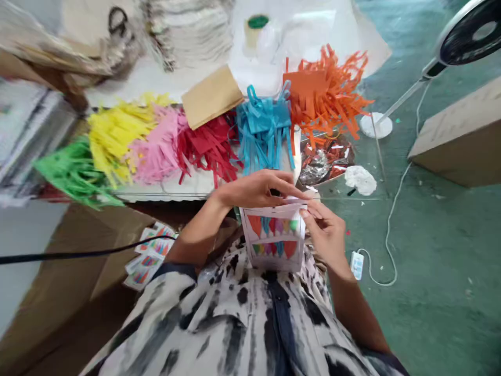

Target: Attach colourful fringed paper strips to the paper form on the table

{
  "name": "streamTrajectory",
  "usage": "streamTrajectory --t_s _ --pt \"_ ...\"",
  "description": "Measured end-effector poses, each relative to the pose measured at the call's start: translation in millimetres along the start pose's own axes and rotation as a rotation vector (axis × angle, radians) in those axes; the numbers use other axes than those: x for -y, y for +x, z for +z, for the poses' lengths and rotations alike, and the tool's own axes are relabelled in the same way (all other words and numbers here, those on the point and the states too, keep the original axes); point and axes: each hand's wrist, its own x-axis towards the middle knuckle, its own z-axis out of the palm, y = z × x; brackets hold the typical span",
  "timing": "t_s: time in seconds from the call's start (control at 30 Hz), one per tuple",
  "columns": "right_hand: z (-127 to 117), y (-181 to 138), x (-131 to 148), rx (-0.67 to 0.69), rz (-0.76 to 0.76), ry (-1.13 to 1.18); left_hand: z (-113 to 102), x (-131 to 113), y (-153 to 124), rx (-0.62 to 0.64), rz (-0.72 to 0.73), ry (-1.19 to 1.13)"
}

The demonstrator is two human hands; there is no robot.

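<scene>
Patterned shirt (235,334) — right fingers (312,223) pinch printed packet (274,235) — left fingers (287,188) across top, grip unclear.

White shirt (254,334), black blotches (242,296), navy placket (280,308), dark sleeve hems (174,269).

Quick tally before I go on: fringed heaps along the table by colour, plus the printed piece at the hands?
Green heap: 1
Yellow heap: 1
Pink heap: 1
Red heap: 1
Blue heap: 1
Orange heap: 1
Printed piece: 1
Total: 7
</scene>
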Motion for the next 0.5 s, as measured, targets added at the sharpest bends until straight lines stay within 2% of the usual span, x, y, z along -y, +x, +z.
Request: streamTrajectory --t_s 0.2,0.37,0.5 --pt "-5.4 8.3 2.3 0.018 -0.019 -0.019 -1.4 -3.5 -1.3 -0.035 0.004 -0.031" --pt "-7.2 20.8 -3.1 0.093 -0.053 -0.026 -4.1 -8.5 -8.2 -0.038 -0.045 -0.056" --pt "-2.7 19.0 -9.4 0.068 -0.066 -0.042 -1.3 -2.1 -17.3 -0.05 -0.092 -0.051"
